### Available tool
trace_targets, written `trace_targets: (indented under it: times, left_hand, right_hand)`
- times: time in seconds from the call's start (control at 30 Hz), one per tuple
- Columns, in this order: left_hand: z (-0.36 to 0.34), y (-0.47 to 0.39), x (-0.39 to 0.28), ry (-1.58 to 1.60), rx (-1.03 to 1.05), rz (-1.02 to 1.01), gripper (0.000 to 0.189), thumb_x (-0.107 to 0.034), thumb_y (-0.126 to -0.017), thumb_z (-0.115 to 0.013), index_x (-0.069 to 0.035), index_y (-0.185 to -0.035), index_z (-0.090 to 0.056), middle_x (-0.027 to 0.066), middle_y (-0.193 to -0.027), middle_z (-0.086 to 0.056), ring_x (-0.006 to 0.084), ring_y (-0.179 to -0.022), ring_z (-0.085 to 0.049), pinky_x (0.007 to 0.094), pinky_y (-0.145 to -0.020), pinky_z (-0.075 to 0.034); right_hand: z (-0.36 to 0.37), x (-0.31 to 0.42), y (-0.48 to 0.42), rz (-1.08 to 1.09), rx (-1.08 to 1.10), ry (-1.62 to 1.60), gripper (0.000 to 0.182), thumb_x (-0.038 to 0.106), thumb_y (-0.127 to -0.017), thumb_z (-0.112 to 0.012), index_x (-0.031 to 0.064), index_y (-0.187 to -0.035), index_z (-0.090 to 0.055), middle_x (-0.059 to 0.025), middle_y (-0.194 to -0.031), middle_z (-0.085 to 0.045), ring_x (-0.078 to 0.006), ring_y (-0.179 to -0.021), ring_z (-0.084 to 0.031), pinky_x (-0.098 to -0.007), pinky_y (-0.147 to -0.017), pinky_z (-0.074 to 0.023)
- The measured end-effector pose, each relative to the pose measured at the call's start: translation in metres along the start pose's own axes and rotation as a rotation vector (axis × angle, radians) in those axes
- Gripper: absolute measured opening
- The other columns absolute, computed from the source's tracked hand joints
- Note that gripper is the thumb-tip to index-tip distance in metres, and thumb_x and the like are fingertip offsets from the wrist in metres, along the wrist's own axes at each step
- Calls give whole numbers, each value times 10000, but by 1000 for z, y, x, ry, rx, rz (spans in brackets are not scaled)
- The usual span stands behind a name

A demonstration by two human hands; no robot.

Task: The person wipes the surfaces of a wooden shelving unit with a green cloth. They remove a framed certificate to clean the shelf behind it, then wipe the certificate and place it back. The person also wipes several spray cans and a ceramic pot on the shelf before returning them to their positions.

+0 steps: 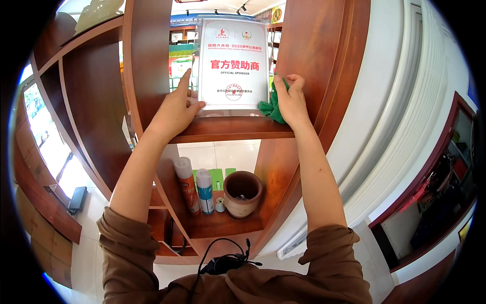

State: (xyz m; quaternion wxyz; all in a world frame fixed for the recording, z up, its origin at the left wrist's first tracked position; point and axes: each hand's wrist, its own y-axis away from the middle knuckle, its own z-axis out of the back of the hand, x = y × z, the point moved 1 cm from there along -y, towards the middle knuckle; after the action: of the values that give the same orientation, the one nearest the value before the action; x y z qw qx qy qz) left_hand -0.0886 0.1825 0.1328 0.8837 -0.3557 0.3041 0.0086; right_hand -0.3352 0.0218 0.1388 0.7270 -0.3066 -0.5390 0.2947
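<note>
A clear acrylic stand holding a printed certificate (234, 78) stands upright on a brown wooden shelf (235, 128). At its left edge is my left hand (176, 110), thumb by the lower front corner and fingers reaching around the side. My right hand (291, 97) is at the stand's right side, with a green cloth (275, 108) between thumb and fingers. Part of the cloth hangs down against the stand's lower right corner and the shelf.
Below are two spray cans (186, 184) (205, 192), a tiny vase (220, 204), green boxes (217, 179) and a brown ceramic pot (243, 194). Wooden uprights (315, 49) flank the shelf; white pipes (383, 114) run at the right. Black cables (228, 241) hang near my chest.
</note>
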Motion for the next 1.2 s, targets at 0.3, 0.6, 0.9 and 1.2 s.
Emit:
trace_targets:
  times: [0.3,0.6,0.9,1.2]
  left_hand:
    - [-4,36,-8,-330,-204,-274,355,7,-888,-645,-123,-1198,-758,134,-1362,-674,356,-1145,-690,407,-984,-569]
    - [-11,45,-8,-404,-212,-243,179,73,-782,-589,-15,-801,-744,66,-1309,-716,314,-1017,-717,387,-883,-587]
    - [-6,66,4,-362,-475,-461,270,53,-827,-592,-55,-1053,-693,133,-968,-718,347,-880,-690,445,-737,-556]
    - [-25,98,-10,-360,-451,-578,285,8,-859,-697,-31,-1136,-754,128,-1139,-759,326,-1070,-708,434,-948,-527]
  right_hand:
    - [25,11,60,316,133,452,446,154,-868,-687,30,-1292,-630,-195,-1281,-628,-421,-1174,-582,-475,-1008,-514]
    - [17,78,78,405,388,739,209,163,-780,-713,23,-930,-752,-141,-914,-730,-353,-946,-662,-459,-839,-567]
    - [-59,117,124,668,312,519,303,42,-723,-718,90,-1021,-745,-51,-1053,-710,-280,-1097,-611,-435,-928,-498]
    - [49,55,99,427,272,800,391,-12,-720,-694,86,-1096,-732,-65,-1122,-719,-305,-1100,-646,-417,-886,-577]
